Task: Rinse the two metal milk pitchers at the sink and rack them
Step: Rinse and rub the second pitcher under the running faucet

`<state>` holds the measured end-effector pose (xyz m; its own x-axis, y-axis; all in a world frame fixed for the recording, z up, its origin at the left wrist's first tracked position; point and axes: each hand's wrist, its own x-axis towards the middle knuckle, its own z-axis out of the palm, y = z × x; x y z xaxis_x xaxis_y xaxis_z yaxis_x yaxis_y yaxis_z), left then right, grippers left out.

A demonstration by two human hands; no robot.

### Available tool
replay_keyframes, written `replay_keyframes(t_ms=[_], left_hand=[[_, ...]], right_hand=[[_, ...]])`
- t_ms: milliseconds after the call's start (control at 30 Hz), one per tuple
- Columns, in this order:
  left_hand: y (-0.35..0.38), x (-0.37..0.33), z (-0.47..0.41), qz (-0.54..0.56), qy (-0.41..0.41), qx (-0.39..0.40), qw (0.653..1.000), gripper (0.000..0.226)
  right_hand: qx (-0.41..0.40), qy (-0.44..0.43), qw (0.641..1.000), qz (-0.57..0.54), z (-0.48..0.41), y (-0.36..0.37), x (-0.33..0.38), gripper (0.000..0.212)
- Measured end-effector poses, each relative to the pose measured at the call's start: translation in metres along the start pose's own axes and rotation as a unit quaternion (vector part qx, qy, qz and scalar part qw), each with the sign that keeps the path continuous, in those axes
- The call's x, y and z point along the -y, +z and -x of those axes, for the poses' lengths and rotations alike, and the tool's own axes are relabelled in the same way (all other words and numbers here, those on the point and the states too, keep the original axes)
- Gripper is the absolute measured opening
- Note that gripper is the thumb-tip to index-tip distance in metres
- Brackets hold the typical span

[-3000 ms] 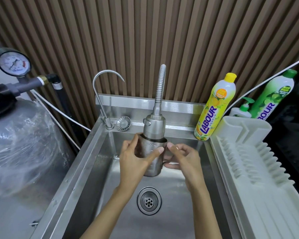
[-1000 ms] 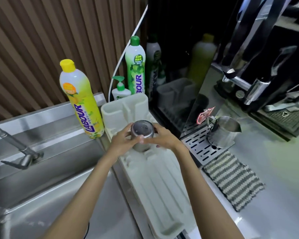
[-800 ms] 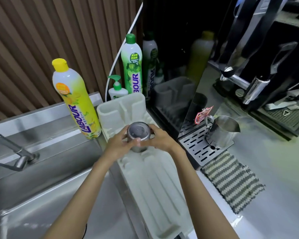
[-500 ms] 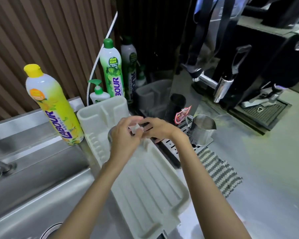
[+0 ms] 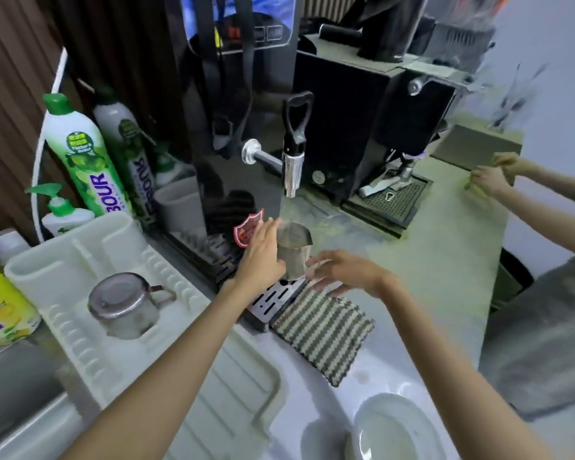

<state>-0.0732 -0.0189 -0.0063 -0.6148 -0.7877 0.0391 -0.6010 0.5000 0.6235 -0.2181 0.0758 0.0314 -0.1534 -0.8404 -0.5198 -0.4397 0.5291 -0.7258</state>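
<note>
Head view, near to far. First pitcher lies inverted on the rack at 9 o'clock. Left hand cups the second pitcher on the drip tray, centre; right hand spread beside it. Judged best: close both grips before lifting.

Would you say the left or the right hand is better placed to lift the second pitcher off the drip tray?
Probably the left hand: it already wraps the upright pitcher on the drip tray, while the right hand hovers open beside it.
</note>
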Motion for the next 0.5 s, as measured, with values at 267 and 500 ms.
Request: replay_keyframes(t_ms=[267, 500], left_hand=[[-0.005, -0.004, 0.015, -0.152, -0.019, -0.038, 0.988, 0.067], [-0.008, -0.017, 0.047, 0.310, -0.175, 0.070, 0.932, 0.054]], right_hand=[[0.017, -0.015, 0.998, -0.059, -0.006, 0.018, -0.006, 0.036], [0.010, 0.039, 0.989, -0.140, -0.007, 0.025, -0.010, 0.040]])
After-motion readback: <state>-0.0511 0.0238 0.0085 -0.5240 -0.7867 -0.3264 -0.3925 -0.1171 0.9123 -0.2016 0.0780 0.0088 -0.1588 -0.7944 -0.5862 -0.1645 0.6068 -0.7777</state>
